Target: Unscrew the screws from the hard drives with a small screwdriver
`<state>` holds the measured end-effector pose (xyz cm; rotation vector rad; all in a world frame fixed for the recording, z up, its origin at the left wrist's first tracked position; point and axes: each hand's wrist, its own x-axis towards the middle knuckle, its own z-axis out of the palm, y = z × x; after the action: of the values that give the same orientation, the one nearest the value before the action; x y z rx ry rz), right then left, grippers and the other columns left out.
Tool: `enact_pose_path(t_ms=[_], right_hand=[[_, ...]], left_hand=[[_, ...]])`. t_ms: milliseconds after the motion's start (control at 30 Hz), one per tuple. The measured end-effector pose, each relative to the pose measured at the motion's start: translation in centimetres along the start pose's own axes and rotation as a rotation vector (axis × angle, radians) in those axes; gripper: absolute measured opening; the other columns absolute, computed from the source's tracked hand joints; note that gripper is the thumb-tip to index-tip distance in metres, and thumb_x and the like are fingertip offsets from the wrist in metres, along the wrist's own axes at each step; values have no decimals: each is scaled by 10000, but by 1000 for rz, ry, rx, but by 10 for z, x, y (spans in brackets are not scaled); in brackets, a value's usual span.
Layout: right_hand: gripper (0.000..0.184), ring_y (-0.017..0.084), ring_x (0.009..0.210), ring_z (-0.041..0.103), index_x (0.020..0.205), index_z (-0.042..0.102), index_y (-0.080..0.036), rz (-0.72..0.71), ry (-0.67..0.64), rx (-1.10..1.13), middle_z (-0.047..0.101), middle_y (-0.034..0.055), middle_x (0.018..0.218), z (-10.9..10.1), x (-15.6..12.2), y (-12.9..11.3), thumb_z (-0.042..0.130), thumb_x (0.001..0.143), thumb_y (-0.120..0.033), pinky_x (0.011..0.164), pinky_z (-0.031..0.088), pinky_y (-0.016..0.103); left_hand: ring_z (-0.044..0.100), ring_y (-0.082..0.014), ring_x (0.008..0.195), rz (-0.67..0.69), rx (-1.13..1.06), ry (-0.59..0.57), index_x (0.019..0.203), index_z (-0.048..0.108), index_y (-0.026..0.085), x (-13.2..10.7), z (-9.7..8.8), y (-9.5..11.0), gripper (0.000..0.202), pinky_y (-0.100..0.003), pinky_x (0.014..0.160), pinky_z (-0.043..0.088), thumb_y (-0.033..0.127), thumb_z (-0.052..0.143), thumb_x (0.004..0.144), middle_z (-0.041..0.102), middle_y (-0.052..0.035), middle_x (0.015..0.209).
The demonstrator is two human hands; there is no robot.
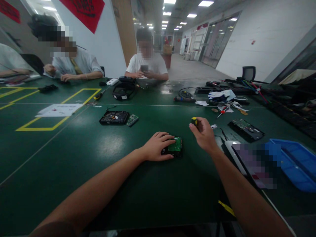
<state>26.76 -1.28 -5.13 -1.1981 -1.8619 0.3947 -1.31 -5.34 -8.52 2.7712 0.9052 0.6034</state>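
The left hand (158,147) lies palm down on a drive (177,143), its fingers spread apart across the top and the thumb along the near edge. The drive sits flat near the middle of the green worktop (61,154), its green board facing up and partly covered by the fingers. To the right of it, the right hand (203,135) is raised, thumb and fingers clamped on a yellow-and-black handle (194,121); any shaft below the handle cannot be made out. Farther off to the left, a second drive (114,118) lies beside a loose circuit board (132,120). To the right, past the right hand, a third drive (247,130) rests on the worktop, with a blue tray (306,181) nearer, at the right edge. Between the right arm and the tray is a white device (234,153) whose screen is blurred out. On the far right lie a red screwdriver (224,110) and a white glove (222,95) among cables. On the far left, a yellow-and-black screwdriver (98,95) lies near a sheet of paper (59,110) and yellow tape (53,128). At the far edge, one person (148,65) holds a phone (144,68); another person (79,64) sits left of them.
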Motion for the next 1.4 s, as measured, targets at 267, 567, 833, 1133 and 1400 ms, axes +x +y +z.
enact_pose_path(t_ms=[267, 567, 833, 1133, 1400], right_hand=[[516, 265, 1117, 703, 1452, 434, -275, -114, 123, 45, 673, 113, 1314, 5, -6, -14, 624, 981, -367, 988, 584, 461], [658, 277, 1076, 728, 1550, 339, -279, -35, 33, 38, 665, 123, 1331, 8, -6, -7, 623, 959, -337, 985, 608, 492], [682, 279, 1095, 718, 1538, 299, -300, -46, 123, 175, 670, 120, 1279, 18, -12, -16, 648, 955, -360, 975, 619, 474], [695, 285, 1032, 741, 1523, 376, -312, -142, 147, 265, 687, 96, 1212, 25, -12, -6, 721, 920, -300, 938, 640, 502], [672, 271, 1012, 747, 1511, 394, -314, -156, 140, 276, 687, 92, 1207, 25, -12, -8, 721, 925, -296, 923, 649, 488]], left_hand=[[469, -374, 1383, -3, -2, -1, 1490, 536, 267, 0, 0, 1, 721, -577, 1150, 368, 648, 656, 890, 560, -114, 1492], [457, -378, 1397, -12, 6, -11, 1493, 535, 260, -1, 1, -1, 737, -578, 1152, 370, 674, 640, 892, 546, -116, 1508], [470, -374, 1378, -3, -6, 7, 1477, 547, 254, 0, 1, 0, 717, -568, 1141, 377, 654, 650, 891, 567, -116, 1485], [465, -375, 1385, 5, 5, 0, 1481, 546, 236, 0, 3, -1, 732, -565, 1153, 362, 675, 627, 900, 557, -121, 1498], [465, -380, 1386, 1, -2, -1, 1484, 547, 250, 0, 1, 0, 724, -575, 1151, 360, 671, 630, 901, 555, -118, 1502]])
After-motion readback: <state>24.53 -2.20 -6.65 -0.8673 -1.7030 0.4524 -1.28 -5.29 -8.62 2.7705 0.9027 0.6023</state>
